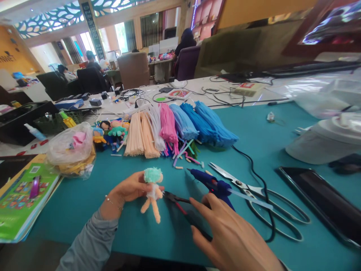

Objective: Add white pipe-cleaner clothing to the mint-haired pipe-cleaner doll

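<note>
My left hand (134, 187) pinches a small fuzzy doll (153, 192) by its upper body, with the thumb across its front. The doll has mint-green hair, a white piece around its torso and peach legs that hang down. In my right hand (225, 229) is a pair of pliers (178, 199) with dark and red handles; the handles are spread between index finger and thumb, and part of the grip is hidden. The plier jaws are beside the doll's right side; whether they touch it I cannot tell. A blue glue gun (208, 181) lies just beyond my right hand.
Large scissors (239, 184) and a dark phone (318, 203) lie at right, near a white lidded container (329, 137). Bundles of coloured pipe cleaners (183, 122) line the mat's back. At left are a plastic bag (70, 148) and a green book (25, 199). A black cable (255, 169) crosses the scissors.
</note>
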`<state>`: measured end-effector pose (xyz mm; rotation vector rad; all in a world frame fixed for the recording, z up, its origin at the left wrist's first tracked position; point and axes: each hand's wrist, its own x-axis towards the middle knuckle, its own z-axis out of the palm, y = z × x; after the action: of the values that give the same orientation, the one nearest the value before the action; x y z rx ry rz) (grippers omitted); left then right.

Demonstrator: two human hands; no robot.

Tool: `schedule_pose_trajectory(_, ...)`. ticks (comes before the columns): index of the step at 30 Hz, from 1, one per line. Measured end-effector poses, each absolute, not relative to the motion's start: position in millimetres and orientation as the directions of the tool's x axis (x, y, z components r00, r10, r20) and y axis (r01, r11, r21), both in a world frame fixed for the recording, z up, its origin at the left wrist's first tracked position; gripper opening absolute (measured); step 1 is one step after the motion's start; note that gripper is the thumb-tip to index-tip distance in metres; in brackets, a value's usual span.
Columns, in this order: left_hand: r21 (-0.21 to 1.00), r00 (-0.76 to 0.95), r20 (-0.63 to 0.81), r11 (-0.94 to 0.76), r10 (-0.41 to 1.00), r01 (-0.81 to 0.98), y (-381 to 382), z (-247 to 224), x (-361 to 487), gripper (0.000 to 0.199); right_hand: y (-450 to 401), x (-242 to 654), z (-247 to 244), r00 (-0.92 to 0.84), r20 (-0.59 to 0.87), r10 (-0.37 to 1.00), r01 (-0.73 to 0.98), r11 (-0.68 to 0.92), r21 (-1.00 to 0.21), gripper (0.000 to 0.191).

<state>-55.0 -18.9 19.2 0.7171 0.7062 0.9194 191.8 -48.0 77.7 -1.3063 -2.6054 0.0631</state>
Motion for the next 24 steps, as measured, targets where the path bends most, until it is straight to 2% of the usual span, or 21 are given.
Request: schedule_pose_trajectory(24,0.793,0.412,-0.243,0.425,0.878,-0.437,-18.6,22.6,-52.6,0.041,-47.7,198.2,77.3,-0.589,0.247,0.769,0.769,0.628,-0.118,0.026)
